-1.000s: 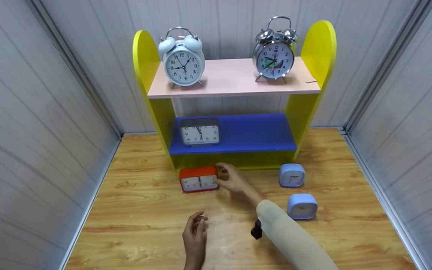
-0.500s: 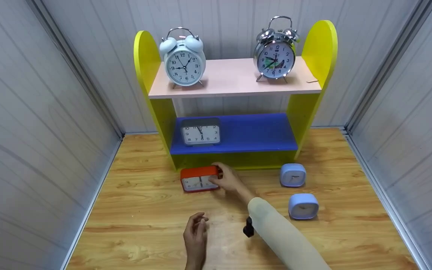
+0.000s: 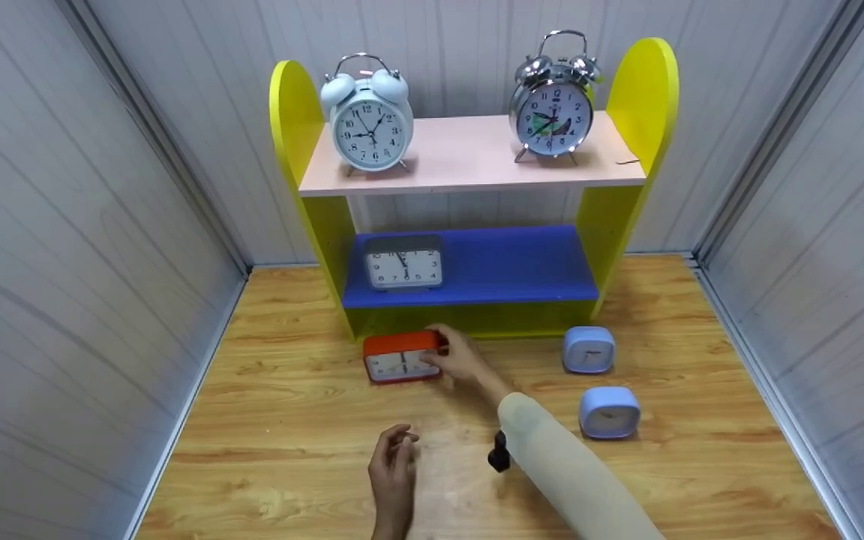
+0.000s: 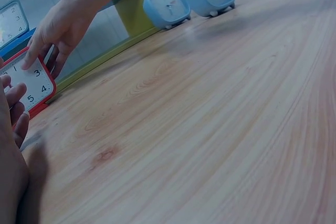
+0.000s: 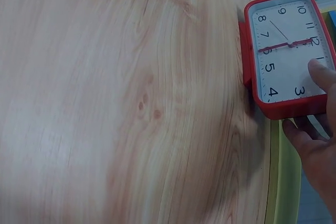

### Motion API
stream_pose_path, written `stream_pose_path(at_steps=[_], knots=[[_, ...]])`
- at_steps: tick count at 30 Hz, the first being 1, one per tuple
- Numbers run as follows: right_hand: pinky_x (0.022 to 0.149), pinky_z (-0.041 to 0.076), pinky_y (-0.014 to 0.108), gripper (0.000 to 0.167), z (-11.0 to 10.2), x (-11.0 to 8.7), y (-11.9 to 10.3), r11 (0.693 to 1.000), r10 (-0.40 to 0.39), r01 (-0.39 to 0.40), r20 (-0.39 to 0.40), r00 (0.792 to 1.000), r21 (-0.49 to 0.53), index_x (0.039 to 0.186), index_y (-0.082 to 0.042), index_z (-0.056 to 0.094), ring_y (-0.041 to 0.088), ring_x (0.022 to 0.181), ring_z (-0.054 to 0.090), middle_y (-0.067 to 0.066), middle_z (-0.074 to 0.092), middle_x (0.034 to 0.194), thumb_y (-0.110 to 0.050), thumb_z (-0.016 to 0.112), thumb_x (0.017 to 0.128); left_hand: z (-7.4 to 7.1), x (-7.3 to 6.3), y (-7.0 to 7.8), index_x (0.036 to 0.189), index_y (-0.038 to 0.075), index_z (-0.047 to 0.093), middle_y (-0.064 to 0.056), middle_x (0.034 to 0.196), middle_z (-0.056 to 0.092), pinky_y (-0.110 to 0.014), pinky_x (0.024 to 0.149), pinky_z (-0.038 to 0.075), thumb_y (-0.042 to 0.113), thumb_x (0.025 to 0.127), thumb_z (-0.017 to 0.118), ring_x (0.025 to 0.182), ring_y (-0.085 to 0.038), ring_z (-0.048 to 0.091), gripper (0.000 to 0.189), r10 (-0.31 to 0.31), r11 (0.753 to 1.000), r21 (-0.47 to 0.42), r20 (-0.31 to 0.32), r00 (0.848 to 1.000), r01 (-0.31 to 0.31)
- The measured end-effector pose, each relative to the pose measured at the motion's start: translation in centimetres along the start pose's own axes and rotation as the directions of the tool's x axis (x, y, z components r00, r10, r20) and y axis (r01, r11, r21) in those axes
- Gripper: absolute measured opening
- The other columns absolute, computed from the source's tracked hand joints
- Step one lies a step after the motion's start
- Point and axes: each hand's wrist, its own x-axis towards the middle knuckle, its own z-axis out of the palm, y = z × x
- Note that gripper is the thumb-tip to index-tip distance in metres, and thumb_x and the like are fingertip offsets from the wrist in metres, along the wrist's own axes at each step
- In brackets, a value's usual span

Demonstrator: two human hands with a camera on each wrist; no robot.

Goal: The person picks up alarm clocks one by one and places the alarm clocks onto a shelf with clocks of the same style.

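A red rectangular alarm clock (image 3: 403, 357) with a white dial stands on the wooden floor in front of the shelf unit. My right hand (image 3: 463, 358) grips its right end, and in the right wrist view the thumb (image 5: 322, 74) lies on the dial of the red clock (image 5: 283, 51) while other fingers go behind it. Nearer to me, my left hand (image 3: 393, 469) is held with loosely bent fingers and nothing in them. Part of that left hand (image 4: 13, 129) shows at the edge of the left wrist view.
A grey clock (image 3: 404, 262) stands on the left of the blue shelf (image 3: 514, 266). Above, the pink shelf (image 3: 462, 150) bears a white twin-bell clock (image 3: 370, 131) and a silver one (image 3: 554, 116). Two light-blue clocks (image 3: 589, 350) stand on the floor at the right.
My right hand has moved slightly left onto the end of the red alarm clock and now grips it. The left hand has stayed about where it was.
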Motion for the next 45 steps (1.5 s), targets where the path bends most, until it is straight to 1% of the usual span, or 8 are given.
stream_pose_path(at_steps=[11, 19, 25, 27, 30, 34, 41, 45], knots=[[0.089, 0.059, 0.039, 0.051, 0.1, -0.4, 0.2, 0.992, 0.047, -0.047, 0.003, 0.999, 0.118, 0.141, -0.003, 0.061, 0.034, 0.11, 0.069, 0.017, 0.069, 0.123, -0.01, 0.081, 0.095, 0.0, -0.2, -0.2, 0.121, -0.002, 0.069, -0.016, 0.1, 0.073, -0.032, 0.074, 0.057, 0.013, 0.107, 0.064, 0.089, -0.037, 0.07, 0.02, 0.0, 1.0, -0.004, -0.006, 1.0, 0.0], [0.092, 0.058, 0.043, 0.05, -1.1, -0.9, -0.8, 0.979, 0.016, -0.01, -0.031, 0.999, 0.201, 0.139, 0.004, 0.061, 0.04, 0.109, 0.067, 0.025, 0.068, 0.124, -0.003, 0.08, 0.093, 0.1, -0.2, 0.0, 0.123, -0.004, 0.067, -0.018, 0.102, 0.072, -0.035, 0.076, 0.058, 0.014, 0.108, 0.062, 0.091, -0.037, 0.069, 0.024, -0.01, 1.0, -0.014, 0.005, 1.0, 0.01], [0.097, 0.056, 0.044, 0.053, -3.6, -1.2, -2.2, 0.988, -0.002, 0.012, -0.065, 0.998, 0.155, 0.14, 0.003, 0.062, 0.038, 0.115, 0.065, 0.021, 0.07, 0.125, -0.007, 0.082, 0.093, 0.0, -0.1, -0.2, 0.122, -0.005, 0.067, -0.021, 0.101, 0.071, -0.033, 0.073, 0.057, 0.013, 0.108, 0.062, 0.088, -0.036, 0.068, 0.023, 0.014, 0.999, -0.032, 0.006, 1.0, -0.014], [0.1, 0.055, 0.046, 0.054, -4.4, -1.1, -1.8, 0.99, -0.008, 0.019, -0.082, 0.997, 0.138, 0.14, 0.0, 0.064, 0.035, 0.116, 0.065, 0.018, 0.071, 0.125, -0.01, 0.084, 0.091, 0.0, -0.1, -0.2, 0.123, -0.006, 0.066, -0.021, 0.101, 0.071, -0.033, 0.073, 0.057, 0.013, 0.108, 0.062, 0.089, -0.036, 0.068, 0.024, 0.011, 0.999, -0.037, 0.007, 1.0, -0.011], [0.104, 0.052, 0.05, 0.053, -6.1, -1.5, -2.2, 0.992, -0.021, 0.033, -0.106, 0.994, 0.121, 0.139, 0.0, 0.065, 0.036, 0.119, 0.064, 0.019, 0.071, 0.127, -0.011, 0.085, 0.091, -0.1, -0.2, -0.4, 0.123, -0.007, 0.066, -0.021, 0.101, 0.07, -0.033, 0.073, 0.057, 0.013, 0.108, 0.062, 0.09, -0.037, 0.068, 0.024, 0.021, 0.999, -0.039, 0.011, 1.0, -0.02], [0.107, 0.049, 0.048, 0.054, -8.5, -2.2, -3.1, 0.996, -0.026, 0.036, -0.13, 0.991, 0.076, 0.141, -0.001, 0.065, 0.034, 0.124, 0.062, 0.018, 0.07, 0.132, -0.012, 0.085, 0.092, -0.2, -0.1, -0.4, 0.121, -0.008, 0.066, -0.024, 0.101, 0.07, -0.032, 0.073, 0.057, 0.011, 0.108, 0.062, 0.089, -0.038, 0.069, 0.024, 0.03, 0.999, -0.042, 0.011, 0.999, -0.03], [0.095, 0.055, 0.034, 0.05, -12.6, -3.5, -4.9, 0.991, -0.097, 0.109, -0.142, 0.985, 0.073, 0.139, 0.003, 0.064, 0.035, 0.115, 0.067, 0.02, 0.071, 0.126, -0.008, 0.082, 0.094, -0.2, 0.0, -0.3, 0.121, -0.008, 0.066, -0.027, 0.1, 0.069, -0.032, 0.072, 0.057, 0.011, 0.108, 0.063, 0.087, -0.038, 0.068, 0.024, 0.035, 0.998, -0.044, 0.008, 0.999, -0.035], [0.088, 0.055, 0.027, 0.051, -15.1, -4.1, -6.0, 0.995, -0.087, 0.094, -0.157, 0.984, 0.036, 0.141, -0.002, 0.065, 0.033, 0.114, 0.068, 0.017, 0.071, 0.128, -0.014, 0.082, 0.094, -0.1, 0.0, -0.3, 0.122, -0.006, 0.066, -0.025, 0.101, 0.07, -0.033, 0.074, 0.058, 0.011, 0.108, 0.062, 0.091, -0.039, 0.068, 0.022, 0.03, 0.999, -0.046, 0.014, 0.999, -0.029]])
